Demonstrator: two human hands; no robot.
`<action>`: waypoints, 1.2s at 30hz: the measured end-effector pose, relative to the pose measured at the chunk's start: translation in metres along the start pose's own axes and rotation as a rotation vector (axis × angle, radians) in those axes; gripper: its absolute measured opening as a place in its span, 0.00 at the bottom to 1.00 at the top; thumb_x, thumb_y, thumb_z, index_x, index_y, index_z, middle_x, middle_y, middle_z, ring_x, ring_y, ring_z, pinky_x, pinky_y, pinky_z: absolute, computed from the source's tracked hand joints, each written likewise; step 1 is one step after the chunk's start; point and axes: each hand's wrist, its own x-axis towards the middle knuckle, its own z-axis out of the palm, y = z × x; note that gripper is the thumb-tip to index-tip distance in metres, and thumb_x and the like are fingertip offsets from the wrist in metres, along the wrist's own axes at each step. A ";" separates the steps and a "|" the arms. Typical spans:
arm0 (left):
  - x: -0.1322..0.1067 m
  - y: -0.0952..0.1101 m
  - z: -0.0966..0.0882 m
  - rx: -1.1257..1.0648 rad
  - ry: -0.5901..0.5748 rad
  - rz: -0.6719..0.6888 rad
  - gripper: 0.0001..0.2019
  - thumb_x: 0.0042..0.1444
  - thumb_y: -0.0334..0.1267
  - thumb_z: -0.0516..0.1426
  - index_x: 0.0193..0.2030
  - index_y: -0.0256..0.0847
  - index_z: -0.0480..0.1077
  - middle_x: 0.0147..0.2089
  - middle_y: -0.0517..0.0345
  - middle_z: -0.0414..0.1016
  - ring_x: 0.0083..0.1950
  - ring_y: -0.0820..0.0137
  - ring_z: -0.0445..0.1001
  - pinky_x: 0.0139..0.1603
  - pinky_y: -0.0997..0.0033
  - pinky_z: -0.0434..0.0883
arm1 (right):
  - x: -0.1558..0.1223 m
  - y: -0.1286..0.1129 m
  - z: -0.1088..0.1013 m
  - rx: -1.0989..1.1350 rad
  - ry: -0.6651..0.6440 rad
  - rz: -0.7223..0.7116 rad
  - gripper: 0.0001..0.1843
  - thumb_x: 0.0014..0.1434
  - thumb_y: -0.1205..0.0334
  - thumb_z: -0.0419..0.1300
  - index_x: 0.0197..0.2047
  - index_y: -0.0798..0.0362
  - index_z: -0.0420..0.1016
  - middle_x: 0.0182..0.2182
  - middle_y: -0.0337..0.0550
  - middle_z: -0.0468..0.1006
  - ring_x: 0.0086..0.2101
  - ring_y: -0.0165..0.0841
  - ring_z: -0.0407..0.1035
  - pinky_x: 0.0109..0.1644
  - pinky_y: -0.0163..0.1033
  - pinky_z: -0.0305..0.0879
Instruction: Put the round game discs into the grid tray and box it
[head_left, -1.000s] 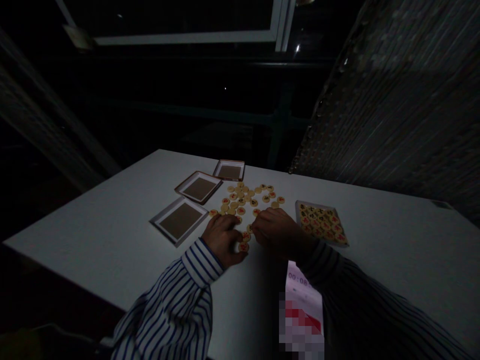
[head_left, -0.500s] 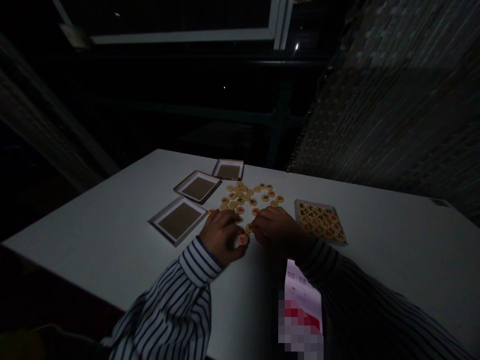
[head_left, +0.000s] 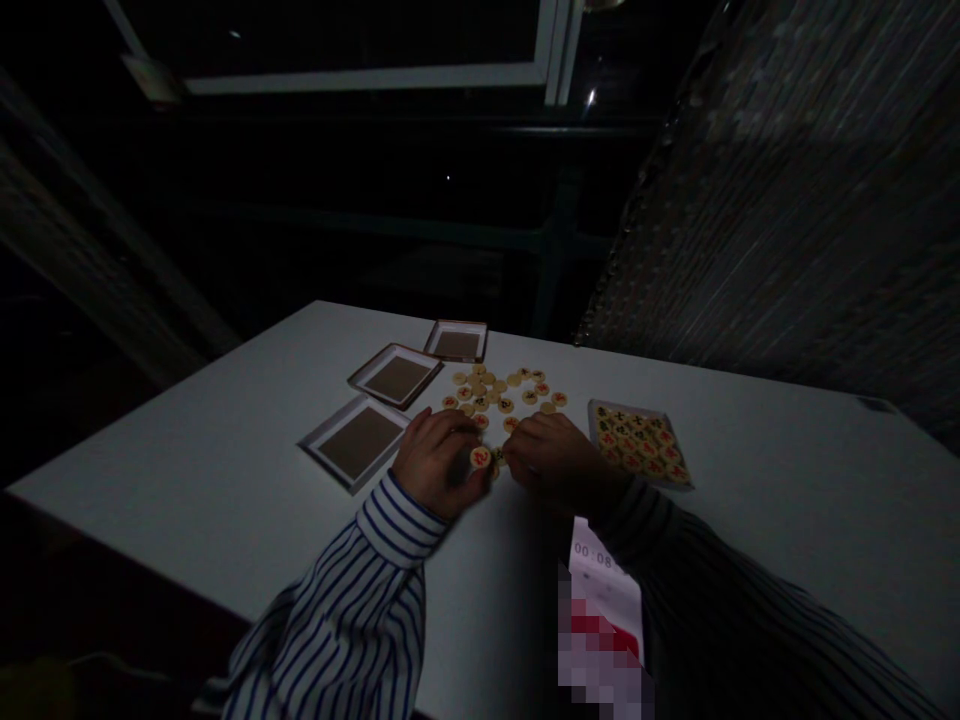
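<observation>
My left hand (head_left: 435, 462) is closed in a pinch on a round pale game piece (head_left: 480, 458) with a red mark, held just off the white table (head_left: 225, 440). My right hand (head_left: 553, 455) rests beside it, fingers curled over pieces near its fingertips; what they hold is hidden. Beyond both hands lies a loose heap of several round pieces (head_left: 501, 392) with red or black marks. A shallow tray (head_left: 637, 440) packed with pieces sits to the right of my right hand.
Three empty shallow trays with brown insides lie left of the heap: near (head_left: 357, 441), middle (head_left: 395, 377) and far (head_left: 457, 341). A white card with a timer readout (head_left: 600, 575) hangs near my chest. The room behind is dark.
My left hand has picked up the red-marked piece from the table and drawn it slightly up and back toward the heap. My right hand has barely moved.
</observation>
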 end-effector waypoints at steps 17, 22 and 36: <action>0.002 -0.007 0.011 0.011 0.036 0.002 0.11 0.45 0.41 0.57 0.37 0.42 0.69 0.45 0.52 0.74 0.48 0.62 0.71 0.56 0.52 0.57 | 0.003 0.007 -0.018 -0.002 0.012 0.095 0.11 0.58 0.63 0.51 0.36 0.54 0.73 0.34 0.45 0.72 0.38 0.34 0.62 0.42 0.38 0.51; 0.004 -0.004 0.012 -0.019 0.081 0.012 0.11 0.45 0.40 0.57 0.37 0.42 0.68 0.44 0.52 0.74 0.47 0.63 0.71 0.55 0.54 0.59 | -0.003 0.010 -0.036 0.001 0.032 0.150 0.11 0.59 0.62 0.50 0.36 0.54 0.73 0.35 0.44 0.73 0.39 0.34 0.63 0.42 0.39 0.52; 0.027 0.016 0.014 -0.087 0.081 0.033 0.12 0.44 0.38 0.58 0.37 0.41 0.68 0.44 0.52 0.74 0.47 0.62 0.71 0.55 0.55 0.60 | -0.022 0.028 -0.068 -0.011 0.063 0.251 0.12 0.57 0.62 0.51 0.39 0.55 0.74 0.37 0.46 0.74 0.41 0.36 0.64 0.46 0.40 0.55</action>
